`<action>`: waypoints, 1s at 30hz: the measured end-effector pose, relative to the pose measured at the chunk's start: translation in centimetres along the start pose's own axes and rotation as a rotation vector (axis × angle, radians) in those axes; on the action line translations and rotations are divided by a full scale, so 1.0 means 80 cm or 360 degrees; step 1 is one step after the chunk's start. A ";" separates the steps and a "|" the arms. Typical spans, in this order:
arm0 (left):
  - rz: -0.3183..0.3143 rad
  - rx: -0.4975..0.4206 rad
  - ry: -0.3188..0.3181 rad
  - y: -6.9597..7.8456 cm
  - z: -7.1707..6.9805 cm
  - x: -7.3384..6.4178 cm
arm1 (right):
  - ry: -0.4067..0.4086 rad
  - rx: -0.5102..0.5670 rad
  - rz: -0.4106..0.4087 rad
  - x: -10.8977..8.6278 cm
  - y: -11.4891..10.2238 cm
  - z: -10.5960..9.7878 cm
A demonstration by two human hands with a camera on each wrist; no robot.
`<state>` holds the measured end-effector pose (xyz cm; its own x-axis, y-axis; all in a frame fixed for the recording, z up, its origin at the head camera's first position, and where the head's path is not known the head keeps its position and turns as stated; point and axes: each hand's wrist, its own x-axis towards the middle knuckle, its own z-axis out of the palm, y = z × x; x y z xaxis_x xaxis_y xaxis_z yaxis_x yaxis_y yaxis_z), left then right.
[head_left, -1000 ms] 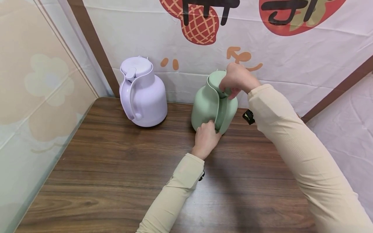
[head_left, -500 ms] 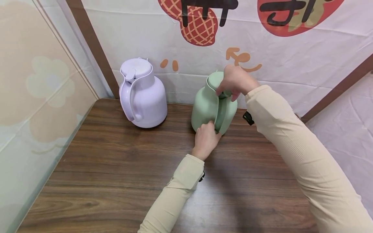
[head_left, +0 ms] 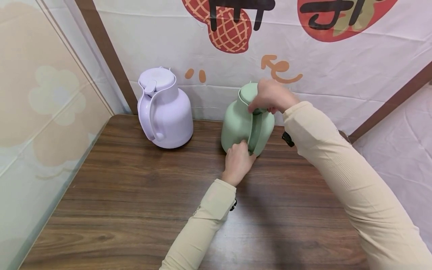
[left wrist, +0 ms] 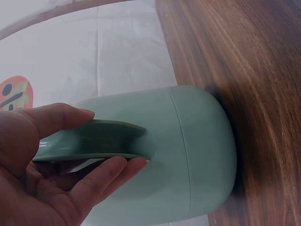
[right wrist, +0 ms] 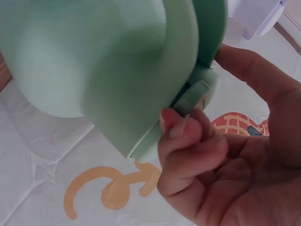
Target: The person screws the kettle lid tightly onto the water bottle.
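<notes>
A pale green thermos jug (head_left: 233, 122) stands upright at the back of the table, its handle turned toward me. My left hand (head_left: 237, 161) grips the lower part of the handle (left wrist: 113, 136), thumb on one edge and fingers along the other. Over the jug's top, my right hand (head_left: 272, 95) holds the lid (head_left: 248, 92). In the right wrist view, its curled fingers sit against the small lid lever (right wrist: 192, 98), and the thumb touches the opposite rim. From the head view, this hand hides much of the lid.
A lilac thermos jug (head_left: 173, 116) of the same shape stands to the left on the wooden table (head_left: 135, 202). Close behind both jugs hangs a white printed cloth (head_left: 209, 99). Another cloth wall (head_left: 50, 123) borders the table's left side.
My right hand has lowered slightly and shifted a little left over the lid, covering more of the lever. My left hand and the jug stay in place.
</notes>
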<state>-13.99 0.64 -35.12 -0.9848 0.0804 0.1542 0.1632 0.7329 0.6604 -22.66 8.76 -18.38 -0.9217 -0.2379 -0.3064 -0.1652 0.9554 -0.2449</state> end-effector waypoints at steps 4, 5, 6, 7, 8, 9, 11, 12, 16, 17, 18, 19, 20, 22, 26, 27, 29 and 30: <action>0.0012 0.0004 0.0016 0.000 0.000 0.000 | -0.0021 -0.0049 -0.0032 0.001 -0.001 -0.001; 0.0013 0.0005 0.0018 0.000 0.000 0.000 | -0.0026 -0.0047 -0.0034 0.001 -0.001 -0.001; 0.0013 0.0007 0.0022 -0.001 0.000 0.000 | -0.0035 -0.0047 -0.0034 0.001 -0.001 -0.001; 0.0014 0.0005 0.0023 -0.001 0.001 0.000 | -0.0042 -0.0044 -0.0039 0.002 -0.001 -0.001; 0.0012 0.0008 0.0024 -0.001 0.001 0.000 | -0.0049 -0.0039 -0.0042 0.002 0.000 -0.001; 0.0014 0.0010 0.0025 -0.001 0.001 0.000 | -0.0055 -0.0036 -0.0046 0.002 0.000 -0.001; 0.0013 0.0013 0.0025 -0.001 0.001 0.000 | -0.0059 -0.0033 -0.0055 0.003 0.001 -0.001; 0.0014 0.0016 0.0025 -0.001 0.001 0.000 | -0.0061 -0.0035 -0.0059 0.003 0.001 -0.001; 0.0016 0.0023 0.0026 -0.001 0.001 -0.001 | -0.0047 -0.0026 -0.0071 0.004 0.001 0.000; 0.0015 0.0023 0.0025 -0.001 0.001 -0.001 | -0.0040 -0.0020 -0.0071 0.004 0.001 0.000; 0.0015 0.0025 0.0025 -0.001 0.000 -0.001 | -0.0033 -0.0015 -0.0074 0.005 0.001 0.001; 0.0015 0.0025 0.0025 -0.001 0.001 -0.001 | -0.0024 -0.0006 -0.0076 0.005 0.001 0.001; 0.0016 0.0025 0.0025 -0.001 0.001 -0.002 | -0.0016 0.0003 -0.0078 0.005 0.001 0.002; 0.0018 0.0024 0.0028 -0.001 0.001 -0.001 | -0.0006 0.0021 -0.0079 0.005 0.002 0.002; 0.0024 0.0033 0.0039 -0.002 0.002 -0.001 | 0.0005 0.0034 -0.0093 0.006 0.001 0.003; 0.0026 0.0034 0.0041 -0.002 0.002 -0.001 | 0.0008 0.0033 -0.0100 0.006 0.001 0.004; 0.0024 0.0036 0.0040 -0.002 0.002 -0.001 | 0.0016 0.0026 -0.0114 0.006 0.001 0.004; 0.0024 0.0036 0.0039 -0.002 0.002 -0.001 | 0.0019 0.0026 -0.0120 0.006 0.000 0.004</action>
<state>-13.94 0.60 -35.38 -0.9804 0.0750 0.1820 0.1762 0.7468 0.6413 -22.96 8.62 -18.85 -0.9111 -0.3066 -0.2755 -0.2283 0.9318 -0.2820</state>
